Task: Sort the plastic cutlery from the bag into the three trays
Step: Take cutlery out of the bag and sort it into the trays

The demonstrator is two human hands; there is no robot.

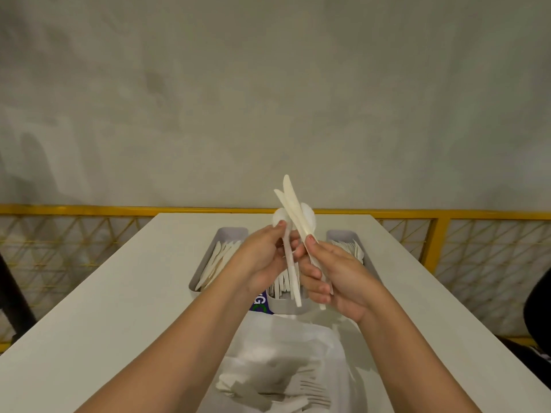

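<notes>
While both hands meet above the middle tray (287,305), much of that tray stays hidden behind them, only its near wall and a few white handles showing. The left hand (262,260) pinches the handle of a white spoon (286,248) between thumb and fingers, its bowl rising just above the thumb. The right hand (334,272) is curled shut around a bundle of plastic cutlery (293,210), from which two knife blades fan upward; how many pieces it holds cannot be made out. Left of the middle tray, a grey tray (205,263) holds white knives, its far end clear of the hands. Right of the middle tray, a third tray (343,235) shows only its far end, with fork tines inside; the rest is blocked by the right wrist. Nearer than the middle tray, the clear plastic bag (286,362) lies on the white table (134,293), forks and other pieces blurred through the film and cut off by the bottom edge. A printed blue label peeks out at the middle tray's near left corner. Bare tabletop spreads wide on both sides of the trays, ending at a yellow railing (435,234) beyond.
</notes>
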